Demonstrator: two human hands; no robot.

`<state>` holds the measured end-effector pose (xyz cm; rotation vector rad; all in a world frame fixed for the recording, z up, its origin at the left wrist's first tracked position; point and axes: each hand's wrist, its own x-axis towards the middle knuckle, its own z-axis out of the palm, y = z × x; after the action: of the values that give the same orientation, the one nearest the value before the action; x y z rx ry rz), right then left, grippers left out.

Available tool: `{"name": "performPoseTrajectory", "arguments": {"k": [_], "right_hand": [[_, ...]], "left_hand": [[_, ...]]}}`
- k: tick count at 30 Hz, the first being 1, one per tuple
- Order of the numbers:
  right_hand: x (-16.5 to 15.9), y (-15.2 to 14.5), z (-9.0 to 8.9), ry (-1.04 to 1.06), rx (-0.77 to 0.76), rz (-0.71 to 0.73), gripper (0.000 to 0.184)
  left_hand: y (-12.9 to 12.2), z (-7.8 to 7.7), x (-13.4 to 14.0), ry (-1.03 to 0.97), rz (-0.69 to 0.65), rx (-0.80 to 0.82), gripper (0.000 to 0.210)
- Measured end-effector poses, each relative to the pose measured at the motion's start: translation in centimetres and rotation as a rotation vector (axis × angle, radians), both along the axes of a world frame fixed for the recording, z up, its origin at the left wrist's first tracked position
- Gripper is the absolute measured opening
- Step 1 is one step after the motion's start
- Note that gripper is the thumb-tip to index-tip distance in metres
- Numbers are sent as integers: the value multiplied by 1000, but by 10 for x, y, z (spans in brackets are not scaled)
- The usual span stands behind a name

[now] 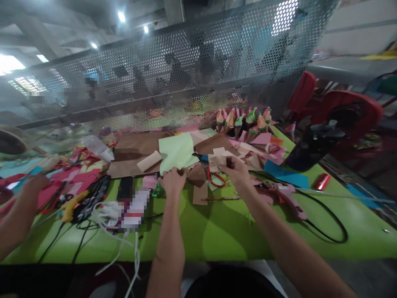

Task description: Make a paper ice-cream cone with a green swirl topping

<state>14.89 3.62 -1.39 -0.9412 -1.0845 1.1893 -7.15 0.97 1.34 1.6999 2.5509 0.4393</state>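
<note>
Tan paper (214, 164) is pinched in the right hand (236, 169), near scissors (210, 178). The left hand (173, 181) curls at green paper (176, 151); its grip cannot be told.

Got a beige piece (216, 162) pinched in the right hand (238, 170), plus the left hand (174, 181) by pale green paper (176, 150).

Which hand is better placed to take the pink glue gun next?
Probably the right hand: it is nearer the glue gun, though it would have to put down its tan piece. The left hand is farther across, by the green sheet.
</note>
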Motion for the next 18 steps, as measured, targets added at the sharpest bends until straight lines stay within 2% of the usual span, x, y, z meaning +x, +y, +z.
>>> {"name": "performPoseTrajectory", "arguments": {"k": [5,8,11,13,16,18], "right_hand": [[-2,-3,4,-25,10,-8,30],[-2,-6,8,-30,47,-60,25],[-1,-13,14,-75,129,-145,18],[-1,-21,21,-139,222,-204,13],[0,-32,29,-248,390,-300,2],[0,-38,34,-331,493,-363,6]], "left_hand": [[0,-5,0,43,-59,-68,28],[4,-4,-3,-71,-116,119,26],[7,-5,-5,-268,-294,404,30],[6,-7,-1,-400,-418,518,30],[2,-10,13,-571,-611,561,27],[-2,-13,23,-649,-707,537,24]]}}
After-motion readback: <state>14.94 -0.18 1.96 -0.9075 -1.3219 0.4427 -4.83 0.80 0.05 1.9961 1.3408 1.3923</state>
